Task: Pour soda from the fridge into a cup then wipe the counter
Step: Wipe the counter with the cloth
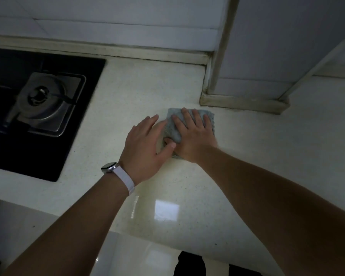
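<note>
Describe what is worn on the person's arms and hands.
Both forearms are bare, with no sleeves or gloves in view. The left hand has a watch on its wrist, with a pale case and a white strap. The right hand wears nothing visible.

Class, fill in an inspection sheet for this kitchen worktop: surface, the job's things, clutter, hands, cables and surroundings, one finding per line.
Surface: pale speckled counter, glossy, reflecting a window.
Job's things: grey-blue cloth lying flat on the counter; no soda or cup in view.
Clutter: nothing seen.
Hands: right hand pressed flat on the cloth; left hand open beside it, fingertips at the cloth's edge, white watch on the wrist.
Cables: nothing seen.
Surroundings: black gas hob to the left, tiled wall behind, tiled column at the right.
</note>
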A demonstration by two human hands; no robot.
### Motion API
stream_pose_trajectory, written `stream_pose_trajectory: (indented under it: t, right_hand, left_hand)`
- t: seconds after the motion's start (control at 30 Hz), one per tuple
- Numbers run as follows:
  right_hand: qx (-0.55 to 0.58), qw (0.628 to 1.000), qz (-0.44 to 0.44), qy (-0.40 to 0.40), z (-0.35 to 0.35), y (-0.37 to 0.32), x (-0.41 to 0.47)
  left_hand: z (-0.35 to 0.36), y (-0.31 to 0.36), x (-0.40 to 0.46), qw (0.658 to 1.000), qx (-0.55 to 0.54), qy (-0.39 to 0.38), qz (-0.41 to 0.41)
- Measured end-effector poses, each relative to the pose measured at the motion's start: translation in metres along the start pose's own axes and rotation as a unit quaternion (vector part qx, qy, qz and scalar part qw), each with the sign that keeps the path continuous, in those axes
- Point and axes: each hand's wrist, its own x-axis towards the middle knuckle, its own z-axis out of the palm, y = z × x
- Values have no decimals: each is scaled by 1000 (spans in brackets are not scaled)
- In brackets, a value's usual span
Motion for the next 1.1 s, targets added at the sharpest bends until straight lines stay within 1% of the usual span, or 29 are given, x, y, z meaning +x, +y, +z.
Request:
stream_pose_trajectory:
  t: [0.1, 0.2, 0.6, 0.97, 1.1]
  right_hand:
    - [8, 1000, 23, -5, -2, 20, -22]
    - [19, 999, 38, -10, 0, 35, -50]
    - [35, 995, 88, -20, -8, 119, -144]
    - [36, 985, 167, 0, -16, 230, -188]
    - [37, 980, 194, 10, -16, 250, -198]
  left_hand:
    - [9, 12, 5, 1000, 1, -7, 10]
    - [20, 30, 13, 999, 14, -23, 38]
    - [50, 136, 49, 991, 38, -45, 124]
    - [84, 187, 60, 986, 56, -61, 142]
    - [91, 199, 58, 986, 49, -65, 142]
